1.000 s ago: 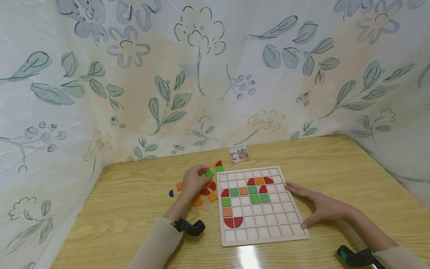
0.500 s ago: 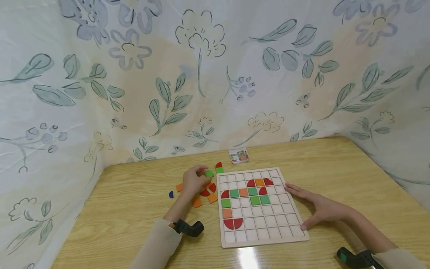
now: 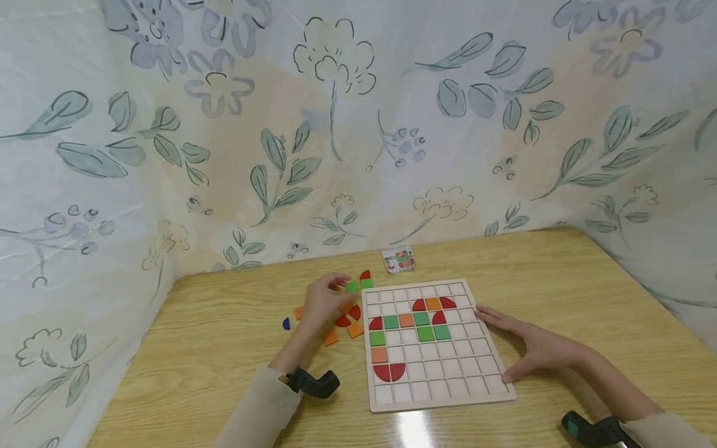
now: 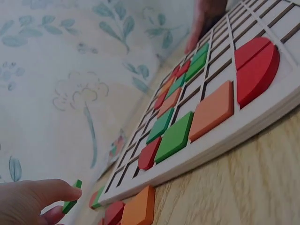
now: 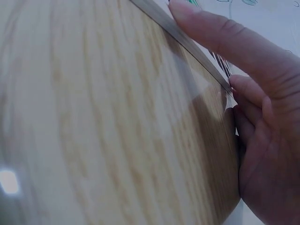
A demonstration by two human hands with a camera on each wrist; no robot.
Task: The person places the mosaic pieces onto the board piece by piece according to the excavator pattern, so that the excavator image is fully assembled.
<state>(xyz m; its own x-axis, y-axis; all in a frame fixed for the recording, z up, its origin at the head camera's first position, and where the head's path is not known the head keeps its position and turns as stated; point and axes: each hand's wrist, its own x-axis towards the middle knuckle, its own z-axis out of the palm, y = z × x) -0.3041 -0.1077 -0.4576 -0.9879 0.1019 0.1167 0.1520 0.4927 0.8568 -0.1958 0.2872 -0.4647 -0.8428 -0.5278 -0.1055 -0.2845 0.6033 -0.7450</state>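
Note:
My left hand (image 3: 322, 303) pinches a small green tile (image 3: 351, 287) between thumb and fingertips, just off the board's far left corner. In the left wrist view the same tile (image 4: 71, 197) stands on edge between the fingertips. A pale wooden grid board (image 3: 451, 368) lies flat, with red, green and orange pieces in several of its cells. My right hand (image 3: 540, 343) rests against the board's right edge, its fingers fairly straight toward the far part and the thumb at the near right corner. The right wrist view shows that thumb (image 5: 225, 37) lying along the edge.
Loose orange tiles (image 3: 355, 329), red quarter-round pieces (image 3: 342, 320) and a blue piece (image 3: 286, 323) lie around my left hand. A red piece (image 3: 365, 274) touches a green tile (image 3: 366, 283) behind the board. A pattern card (image 3: 399, 259) lies farther back, near the floral cloth (image 3: 358, 211).
The green tile has turned slightly in my left fingertips, with the hand staying in nearly the same place. My right hand has not moved on the board's edge.

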